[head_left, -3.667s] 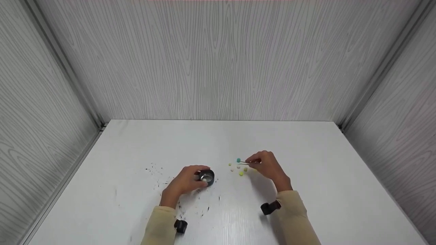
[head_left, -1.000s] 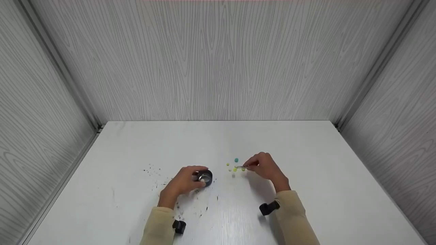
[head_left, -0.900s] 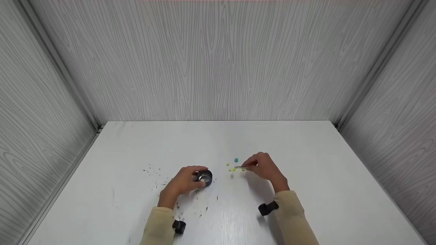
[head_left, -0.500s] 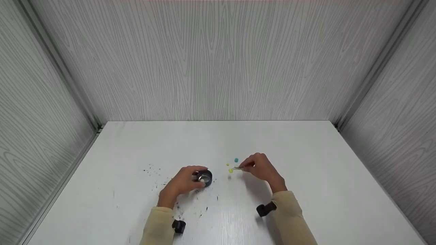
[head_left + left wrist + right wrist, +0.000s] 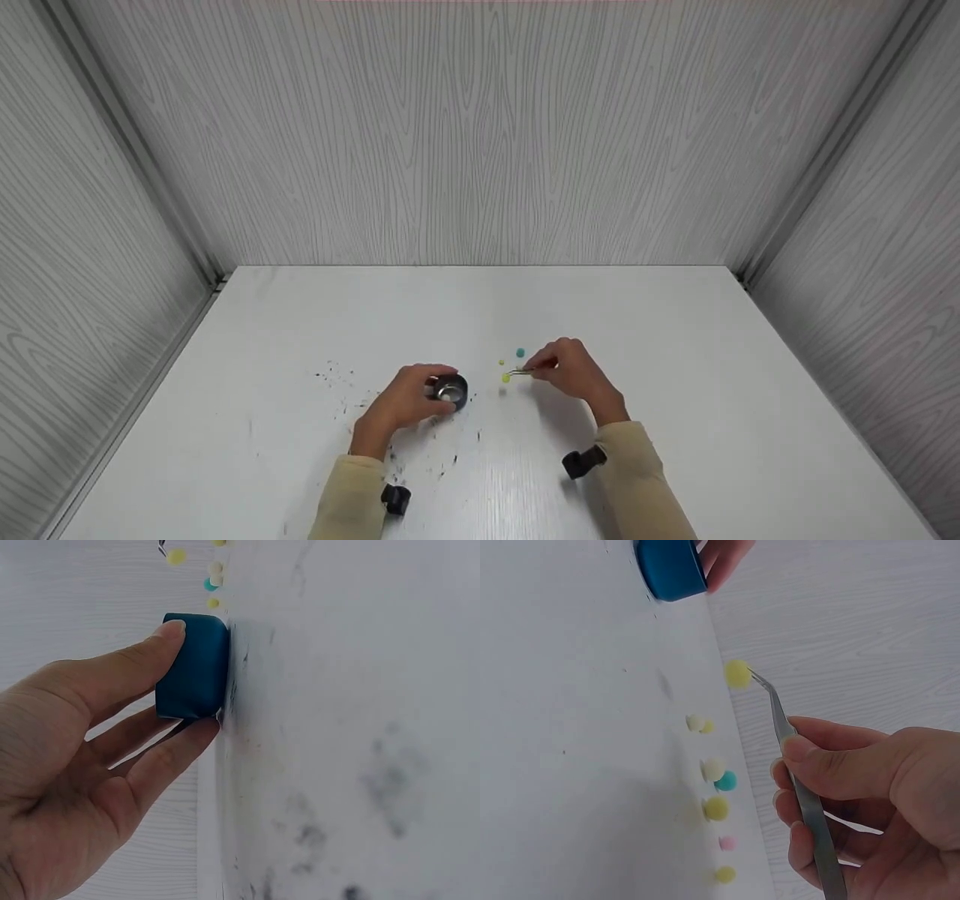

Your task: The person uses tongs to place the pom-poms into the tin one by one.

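Note:
My left hand [image 5: 409, 397] grips a small round cup [image 5: 193, 664], blue outside and silvery inside, between thumb and fingers. It stands on the table. A small white ball [image 5: 447, 398] shows inside it in the head view. My right hand [image 5: 862, 787] pinches bent-tip metal tweezers [image 5: 808, 802]. At their tips hangs a yellow pom-pom [image 5: 737, 674], lifted off the table and apart from the cup. Below lie more little balls: a teal one [image 5: 726, 781], a pink one [image 5: 727, 843], cream ones [image 5: 714, 769] and yellow ones [image 5: 717, 808]; my right hand hides some in the head view.
The white table [image 5: 375, 307] is bounded by grey wood-grain panels [image 5: 480, 135] at the back and both sides. Dark specks and smudges [image 5: 334, 373] mark the table around the left hand. A black camera [image 5: 583, 462] sits on the right wrist.
Over the last second my right hand has moved left towards the cup, bringing the tweezers and yellow pom-pom with it. Earlier the tweezers were near the teal ball. My left hand stays put.

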`<action>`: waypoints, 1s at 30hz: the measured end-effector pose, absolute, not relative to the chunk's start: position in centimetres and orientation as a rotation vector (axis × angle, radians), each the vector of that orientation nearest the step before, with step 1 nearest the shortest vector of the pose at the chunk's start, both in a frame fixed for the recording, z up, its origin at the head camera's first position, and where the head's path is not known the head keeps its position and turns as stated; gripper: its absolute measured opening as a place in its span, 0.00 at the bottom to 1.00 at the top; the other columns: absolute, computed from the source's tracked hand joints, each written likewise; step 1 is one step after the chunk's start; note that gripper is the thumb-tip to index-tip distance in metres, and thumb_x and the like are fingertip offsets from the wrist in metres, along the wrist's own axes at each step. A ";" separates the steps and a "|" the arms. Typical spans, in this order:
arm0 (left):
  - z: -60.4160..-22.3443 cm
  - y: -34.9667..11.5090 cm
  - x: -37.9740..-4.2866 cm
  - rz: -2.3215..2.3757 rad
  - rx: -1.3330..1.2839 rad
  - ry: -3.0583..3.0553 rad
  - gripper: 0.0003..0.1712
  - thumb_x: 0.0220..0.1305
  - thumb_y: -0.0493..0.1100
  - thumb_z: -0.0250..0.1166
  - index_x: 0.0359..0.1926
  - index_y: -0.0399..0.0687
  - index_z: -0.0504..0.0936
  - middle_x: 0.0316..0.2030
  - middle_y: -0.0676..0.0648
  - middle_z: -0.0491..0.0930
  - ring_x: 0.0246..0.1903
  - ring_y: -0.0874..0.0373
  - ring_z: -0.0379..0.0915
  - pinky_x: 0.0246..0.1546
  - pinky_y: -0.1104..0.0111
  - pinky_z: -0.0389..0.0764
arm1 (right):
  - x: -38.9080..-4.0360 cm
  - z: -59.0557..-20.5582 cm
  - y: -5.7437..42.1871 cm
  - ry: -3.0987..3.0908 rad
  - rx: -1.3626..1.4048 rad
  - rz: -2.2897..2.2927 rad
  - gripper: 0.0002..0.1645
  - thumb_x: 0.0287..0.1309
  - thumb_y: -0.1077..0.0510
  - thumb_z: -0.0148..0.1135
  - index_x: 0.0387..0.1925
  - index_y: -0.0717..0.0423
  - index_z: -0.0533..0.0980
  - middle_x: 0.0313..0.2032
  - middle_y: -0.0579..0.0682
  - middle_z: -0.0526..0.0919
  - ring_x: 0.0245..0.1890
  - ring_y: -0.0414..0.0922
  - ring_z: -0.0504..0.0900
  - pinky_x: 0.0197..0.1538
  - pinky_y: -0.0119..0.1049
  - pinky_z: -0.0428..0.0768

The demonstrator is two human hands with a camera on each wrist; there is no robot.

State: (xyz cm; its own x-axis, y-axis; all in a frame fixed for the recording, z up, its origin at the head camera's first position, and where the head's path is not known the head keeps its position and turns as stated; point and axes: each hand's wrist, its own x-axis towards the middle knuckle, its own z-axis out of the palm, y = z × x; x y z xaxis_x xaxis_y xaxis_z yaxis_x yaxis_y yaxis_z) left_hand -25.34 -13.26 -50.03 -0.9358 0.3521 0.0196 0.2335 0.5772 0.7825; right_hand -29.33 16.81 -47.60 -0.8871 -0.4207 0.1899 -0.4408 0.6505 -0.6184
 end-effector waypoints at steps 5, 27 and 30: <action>-50.1 -13.2 -25.3 1.283 0.483 2.665 0.32 0.59 0.36 0.76 0.66 0.42 0.79 0.62 0.38 0.81 0.62 0.38 0.78 0.65 0.44 0.77 | -29.2 -47.6 16.2 -2.833 0.732 1.075 0.08 0.56 0.69 0.73 0.36 0.56 0.91 0.36 0.51 0.92 0.38 0.42 0.82 0.40 0.31 0.78; -50.0 -13.2 -25.4 1.280 0.434 2.661 0.33 0.59 0.36 0.76 0.66 0.43 0.78 0.64 0.38 0.80 0.62 0.38 0.78 0.65 0.44 0.77 | -28.7 -47.5 11.6 -2.766 0.891 1.079 0.09 0.58 0.70 0.71 0.37 0.57 0.91 0.36 0.53 0.92 0.38 0.46 0.87 0.40 0.34 0.84; -50.0 -13.2 -25.4 1.273 0.427 2.664 0.33 0.59 0.37 0.76 0.66 0.44 0.79 0.64 0.38 0.80 0.63 0.38 0.78 0.66 0.44 0.76 | -28.7 -47.6 11.0 -2.769 0.891 1.064 0.09 0.58 0.70 0.71 0.37 0.57 0.91 0.36 0.53 0.92 0.37 0.45 0.87 0.40 0.34 0.84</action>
State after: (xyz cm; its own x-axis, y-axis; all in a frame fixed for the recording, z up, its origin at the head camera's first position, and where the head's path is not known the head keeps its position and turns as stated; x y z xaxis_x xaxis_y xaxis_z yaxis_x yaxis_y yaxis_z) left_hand -25.41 -13.16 -50.02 -0.9467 0.3215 -0.0198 0.1865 0.5974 0.7800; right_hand -28.73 11.04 -47.62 -0.8335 -0.4989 0.2373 -0.5295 0.5985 -0.6012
